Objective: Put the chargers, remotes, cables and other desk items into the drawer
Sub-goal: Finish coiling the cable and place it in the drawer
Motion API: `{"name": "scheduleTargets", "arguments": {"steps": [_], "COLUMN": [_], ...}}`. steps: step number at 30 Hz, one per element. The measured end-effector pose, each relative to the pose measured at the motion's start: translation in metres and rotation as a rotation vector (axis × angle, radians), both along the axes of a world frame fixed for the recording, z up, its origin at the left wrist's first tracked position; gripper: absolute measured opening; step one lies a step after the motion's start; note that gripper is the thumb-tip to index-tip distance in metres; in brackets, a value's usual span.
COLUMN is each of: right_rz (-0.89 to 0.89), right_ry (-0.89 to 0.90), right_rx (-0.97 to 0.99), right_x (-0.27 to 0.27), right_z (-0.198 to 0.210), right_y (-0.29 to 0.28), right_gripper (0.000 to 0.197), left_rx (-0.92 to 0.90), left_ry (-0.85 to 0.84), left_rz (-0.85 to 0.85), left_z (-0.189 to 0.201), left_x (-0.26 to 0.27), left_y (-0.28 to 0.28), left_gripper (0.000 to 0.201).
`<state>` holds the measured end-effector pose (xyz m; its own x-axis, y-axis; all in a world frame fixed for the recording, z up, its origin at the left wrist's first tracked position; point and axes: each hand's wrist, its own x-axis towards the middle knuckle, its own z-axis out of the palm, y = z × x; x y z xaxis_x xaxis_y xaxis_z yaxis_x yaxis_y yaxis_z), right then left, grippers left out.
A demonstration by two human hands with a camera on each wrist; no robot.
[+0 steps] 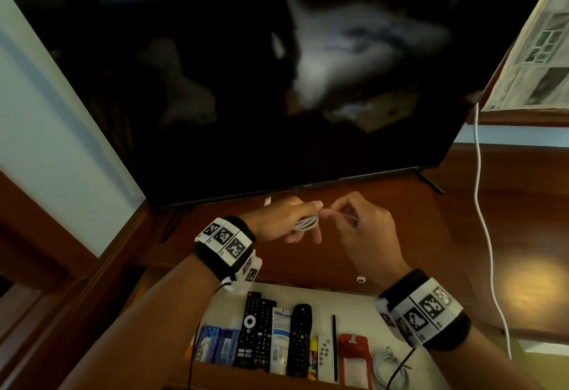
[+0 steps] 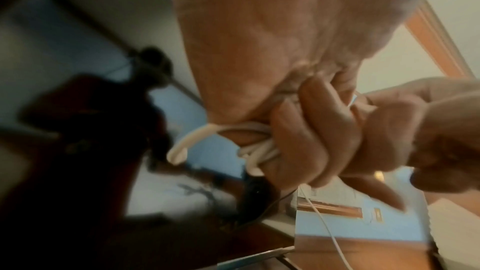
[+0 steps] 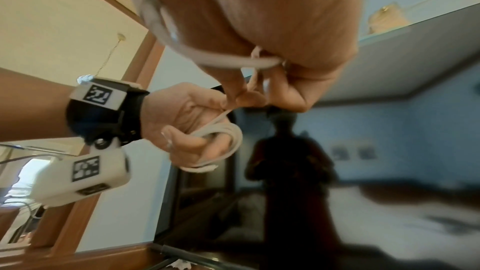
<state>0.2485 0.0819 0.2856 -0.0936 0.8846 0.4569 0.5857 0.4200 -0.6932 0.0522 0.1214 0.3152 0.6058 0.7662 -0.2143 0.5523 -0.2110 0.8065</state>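
Both hands work a white cable above the wooden desk, just below the TV. My left hand [image 1: 295,220] grips a coiled bundle of the white cable [image 1: 306,223], its loops showing under the curled fingers [image 2: 298,147] and again in the right wrist view as white cable loops [image 3: 226,147]. My right hand [image 1: 354,220] pinches the cable's loose strand [image 1: 348,216] beside the coil; that strand [image 3: 221,60] curves across its palm. The open drawer [image 1: 345,300] lies below the wrists, holding several remotes [image 1: 255,331], a red pouch [image 1: 354,355] and another white cable [image 1: 389,365].
A large dark TV [image 1: 246,82] stands right behind the hands on thin legs. A long white cord [image 1: 480,205] hangs down at the right over the desk. A small white connector [image 1: 361,279] lies near the desk's front edge. A newspaper-lined shelf [image 1: 535,51] juts out at upper right.
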Motion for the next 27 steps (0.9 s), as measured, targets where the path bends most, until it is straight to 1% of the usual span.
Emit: {"name": "scheduleTargets", "arguments": {"steps": [2,4,6,7,9,10,12,13,14,16,18,20,21,23,24,26,27], "right_rz": [0.026,0.062,0.068,0.066,0.099,0.138,0.229,0.264,0.279,0.282,0.287,0.284,0.275,0.244,0.223,0.189,0.179], "right_ry": [0.097,0.125,0.153,0.179,0.238,0.261,0.271,0.237,0.163,-0.031,-0.181,-0.312,-0.391,-0.526,-0.58,-0.637,-0.642], "right_rx": [0.036,0.121,0.213,0.222,0.161,0.101,-0.057,-0.142,-0.209,-0.273,-0.279,-0.227,-0.178,-0.058,0.004,0.136,0.203], "right_x": [0.005,0.006,0.005,0.003,-0.004,-0.008,-0.012,-0.013,-0.012,-0.011,-0.011,-0.015,-0.017,-0.02,-0.019,-0.016,-0.015], "right_z": [0.005,0.008,0.006,0.003,-0.001,-0.002,-0.001,0.0,0.002,0.002,0.002,0.001,0.001,0.002,0.003,0.006,0.007], "right_y": [0.003,0.006,0.011,0.013,0.013,0.012,0.008,0.006,0.005,0.003,-0.002,-0.006,-0.007,-0.009,-0.009,-0.007,-0.005], "right_gripper": [0.009,0.004,0.008,0.013,0.023,0.028,0.033,0.032,0.029,0.027,0.023,0.018,0.018,0.027,0.031,0.029,0.025], "left_rx": [-0.116,-0.214,-0.312,-0.359,-0.442,-0.463,-0.466,-0.448,-0.424,-0.384,-0.323,-0.204,-0.127,0.009,0.047,0.098,0.121], "left_ry": [-0.142,-0.321,-0.561,-0.686,-0.899,-0.974,-1.065,-1.086,-1.098,-1.122,-1.12,-1.019,-0.925,-0.711,-0.609,-0.391,-0.294], "left_rz": [-0.034,-0.059,-0.09,-0.095,-0.074,-0.052,0.026,0.084,0.148,0.287,0.4,0.471,0.501,0.542,0.545,0.495,0.441], "left_z": [-0.004,-0.004,0.0,0.002,0.006,0.007,0.007,0.007,0.006,0.005,0.003,0.0,-0.002,-0.006,-0.007,-0.008,-0.008], "left_x": [-0.005,-0.005,-0.001,0.002,0.009,0.013,0.019,0.021,0.023,0.027,0.029,0.031,0.033,0.036,0.036,0.034,0.032], "left_y": [-0.001,-0.004,-0.009,-0.011,-0.013,-0.014,-0.015,-0.015,-0.014,-0.012,-0.008,-0.003,-0.001,0.003,0.004,0.007,0.008], "left_gripper": [0.063,0.052,0.044,0.043,0.042,0.042,0.039,0.037,0.035,0.029,0.027,0.027,0.028,0.033,0.035,0.042,0.051]}}
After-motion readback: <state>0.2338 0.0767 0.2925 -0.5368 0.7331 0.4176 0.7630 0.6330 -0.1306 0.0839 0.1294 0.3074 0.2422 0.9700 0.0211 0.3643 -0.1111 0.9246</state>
